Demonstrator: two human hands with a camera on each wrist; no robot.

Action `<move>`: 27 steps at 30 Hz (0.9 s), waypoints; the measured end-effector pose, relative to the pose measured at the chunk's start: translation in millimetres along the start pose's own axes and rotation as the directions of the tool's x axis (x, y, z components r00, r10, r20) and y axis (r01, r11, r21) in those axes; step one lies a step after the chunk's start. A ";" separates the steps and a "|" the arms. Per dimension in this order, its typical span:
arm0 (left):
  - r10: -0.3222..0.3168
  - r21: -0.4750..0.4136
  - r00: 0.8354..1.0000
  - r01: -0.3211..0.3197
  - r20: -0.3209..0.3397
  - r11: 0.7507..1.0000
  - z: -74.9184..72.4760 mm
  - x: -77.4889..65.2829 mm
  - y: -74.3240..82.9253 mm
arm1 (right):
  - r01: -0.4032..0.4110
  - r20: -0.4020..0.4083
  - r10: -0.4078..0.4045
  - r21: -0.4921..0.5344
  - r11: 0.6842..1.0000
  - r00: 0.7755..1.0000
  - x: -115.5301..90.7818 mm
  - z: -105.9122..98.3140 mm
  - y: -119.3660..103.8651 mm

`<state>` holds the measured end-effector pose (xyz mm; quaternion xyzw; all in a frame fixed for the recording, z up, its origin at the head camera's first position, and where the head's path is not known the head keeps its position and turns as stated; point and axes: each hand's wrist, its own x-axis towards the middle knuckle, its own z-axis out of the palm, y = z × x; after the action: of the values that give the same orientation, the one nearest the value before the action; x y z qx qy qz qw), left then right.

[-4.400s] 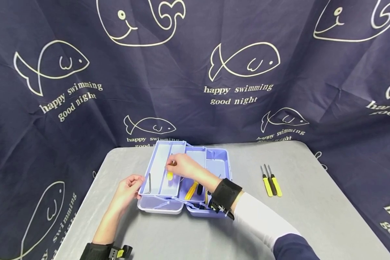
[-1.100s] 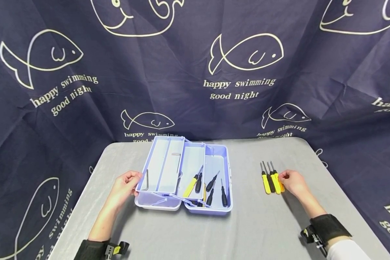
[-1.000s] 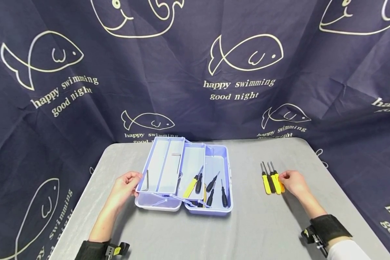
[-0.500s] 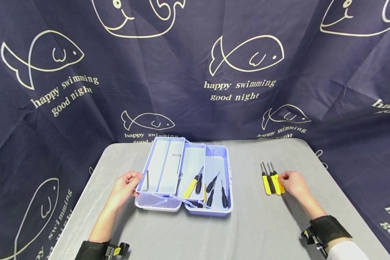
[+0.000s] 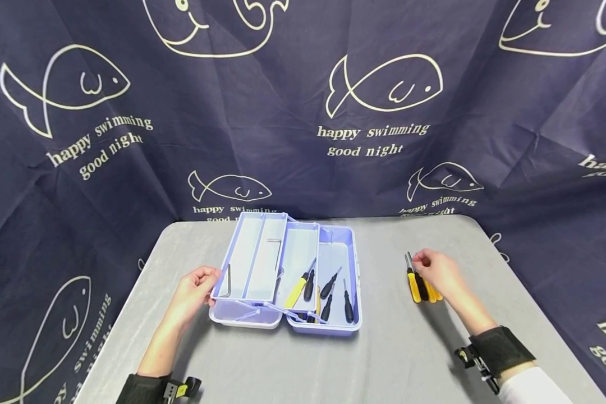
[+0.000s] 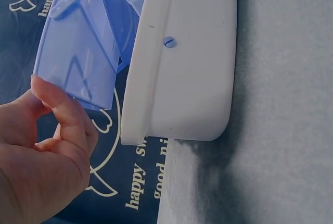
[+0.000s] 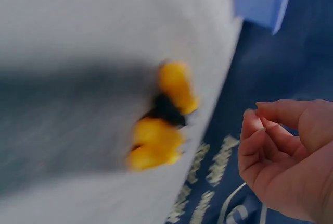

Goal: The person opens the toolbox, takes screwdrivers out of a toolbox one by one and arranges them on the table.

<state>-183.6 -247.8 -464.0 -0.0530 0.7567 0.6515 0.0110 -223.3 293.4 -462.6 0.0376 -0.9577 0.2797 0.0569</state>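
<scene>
Right hand [image 5: 436, 270] moved over screwdrivers [image 5: 422, 289] apparently pointing away, slightly left.

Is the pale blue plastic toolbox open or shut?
Open: the pale blue plastic toolbox has its trays fanned out sideways, with black-handled screwdrivers visible inside.

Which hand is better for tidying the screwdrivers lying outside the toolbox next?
Probably the right hand: it looks empty and is close to the screwdrivers. The left hand is over at the toolbox, holding its upper tray.

1 toolbox [image 5: 356, 280]; 2 hex keys [image 5: 229, 280]; on table [image 5: 384, 359], 3 yellow-handled screwdrivers [image 5: 414, 289], 1 black-handled screwdriver [image 5: 421, 288]; at least 5 boxed screwdrivers [image 5: 348, 309].
</scene>
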 end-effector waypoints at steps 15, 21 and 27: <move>-0.005 -0.019 1.000 0.005 0.001 1.000 1.4 0.4 0.3 | 0.182 0.001 -0.183 0.112 0.977 0.983 24.3 4.5 -91.5; -0.002 -0.017 1.000 0.002 -0.004 1.000 0.1 0.1 -0.2 | 0.244 0.050 -0.253 0.150 0.958 0.966 30.4 17.4 -126.3; 0.007 -0.035 1.000 -0.007 -0.001 0.999 -0.2 -0.4 0.0 | 0.348 0.145 -0.378 0.198 0.917 0.914 23.3 35.9 -170.2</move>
<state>-183.2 -248.0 -463.9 -0.0508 0.7455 0.6645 0.0074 -231.9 130.0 -399.2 0.2451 -0.9081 0.3391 0.0175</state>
